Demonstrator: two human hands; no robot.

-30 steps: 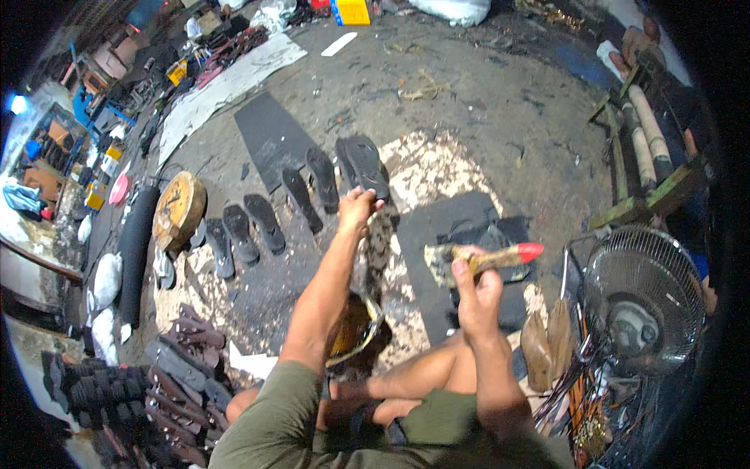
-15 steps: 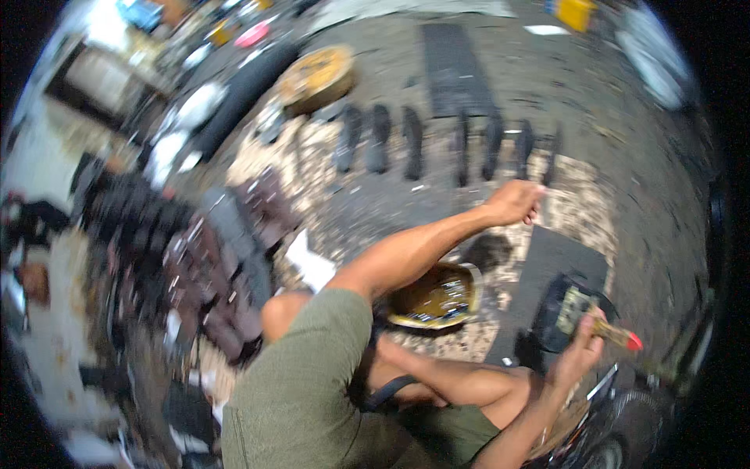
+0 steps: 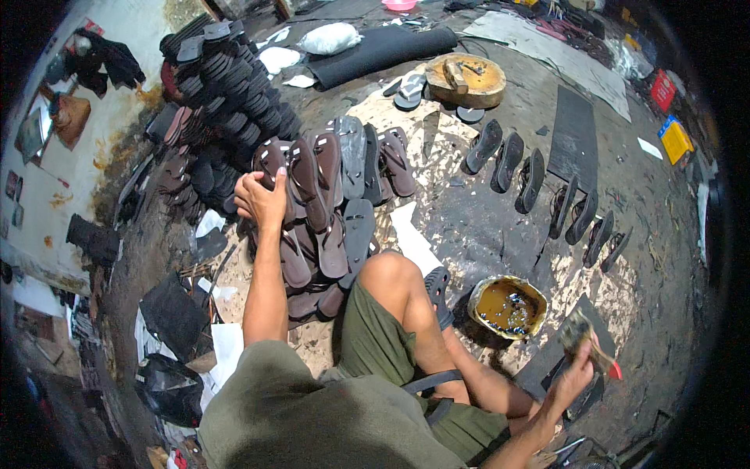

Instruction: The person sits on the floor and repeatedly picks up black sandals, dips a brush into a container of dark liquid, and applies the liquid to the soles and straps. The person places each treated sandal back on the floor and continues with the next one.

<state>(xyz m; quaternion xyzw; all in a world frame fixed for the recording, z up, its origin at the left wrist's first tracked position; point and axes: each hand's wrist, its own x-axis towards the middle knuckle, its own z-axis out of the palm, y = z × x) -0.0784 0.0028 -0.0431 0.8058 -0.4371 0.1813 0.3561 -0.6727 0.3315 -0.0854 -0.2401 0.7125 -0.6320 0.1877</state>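
My left hand [image 3: 262, 197] is at the left side of a pile of brown flip-flops [image 3: 308, 176], its fingers apart and bent over the pile's edge; I see nothing held in it. Grey flip-flops [image 3: 358, 227] lie among the brown ones. Low on the right, my right hand [image 3: 573, 377] is closed around a brush [image 3: 600, 356] with a red handle end, its bristle end pointing up and away. To the left of that hand stands a bowl of yellow-brown liquid [image 3: 500, 306]. Beneath the brush, a dark piece partly hidden by my hand lies on a black sheet [image 3: 590, 313].
Several black flip-flops [image 3: 533, 181] stand in a row on the far right. Behind them are a round wooden block [image 3: 476, 82] and a black mat strip [image 3: 573, 137]. Tall stacks of dark soles [image 3: 226, 86] rise at the far left, beside a black roll [image 3: 383, 56].
My left hand has gone from the black row on the right to the brown pile on the left. The view has turned left. The brush stays in my right hand.
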